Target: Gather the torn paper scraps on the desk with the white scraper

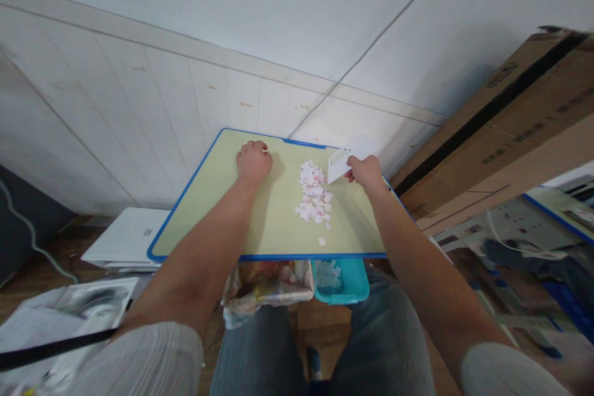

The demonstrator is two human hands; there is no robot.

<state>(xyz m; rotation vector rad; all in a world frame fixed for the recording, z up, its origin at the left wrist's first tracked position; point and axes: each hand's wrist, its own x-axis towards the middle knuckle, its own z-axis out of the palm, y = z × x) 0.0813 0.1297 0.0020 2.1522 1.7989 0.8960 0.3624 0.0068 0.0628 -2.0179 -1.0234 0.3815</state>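
Board (pixel 278 210) viewed from above, with paper scraps (pixel 314 193) heaped at 3 o'clock of its centre and a lone scrap (pixel 322 241) at the heap's 6 o'clock. Step in hand, by judgement: working the heap with a white slotted card (pixel 338 167) — edge just beside the scraps, contact uncertain. Called for next, by judgement: a firm pinch and a low, level edge, to avoid scattering light pieces. Right hand (pixel 364 171): closed on the card at 2 o'clock, forearm reaching in from 5 o'clock. Left hand (pixel 254 162): curled into a loose fist at 11 o'clock, apparently resting on the board, forearm reaching in from 7 o'clock; contents, if any, impossible to tell. Below the near edge: at 5 o'clock, a teal tub (pixel 341 299) with pale pieces inside — at 6 o'clock, a lined bin (pixel 264 298).
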